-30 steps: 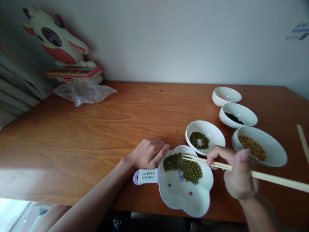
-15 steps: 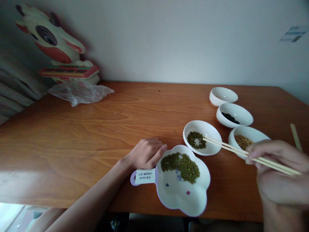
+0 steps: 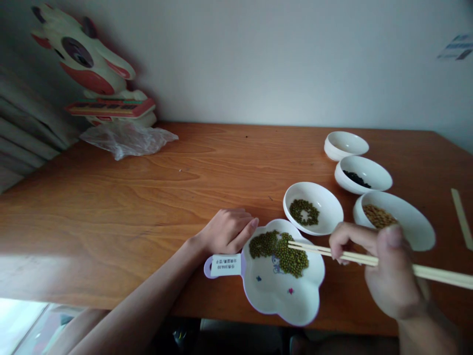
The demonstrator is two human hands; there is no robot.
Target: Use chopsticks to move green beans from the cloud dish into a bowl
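A white flower-shaped dish (image 3: 295,305) with a lilac handle and a paper label holds a heap of green mung beans (image 3: 280,249) near the table's front edge. My left hand (image 3: 229,231) rests beside the dish's rim, fingers curled loosely on the wood, holding nothing. My right hand (image 3: 384,271) is closed on a pair of wooden chopsticks (image 3: 332,252). Their tips sit over the heap of beans. Just behind stands a small white bowl (image 3: 325,217) with a few mung beans (image 3: 304,212) in it.
Three more white bowls stand at the right: one with soybeans (image 3: 393,222), one with black beans (image 3: 364,175), one empty (image 3: 346,144). A loose chopstick wrapper (image 3: 461,217) lies far right. A toy figure (image 3: 92,69) and a crumpled plastic bag (image 3: 127,140) sit at the back left.
My right hand has swung the chopsticks from the small bowl of mung beans back over the flower-shaped dish. My left hand has stayed put.
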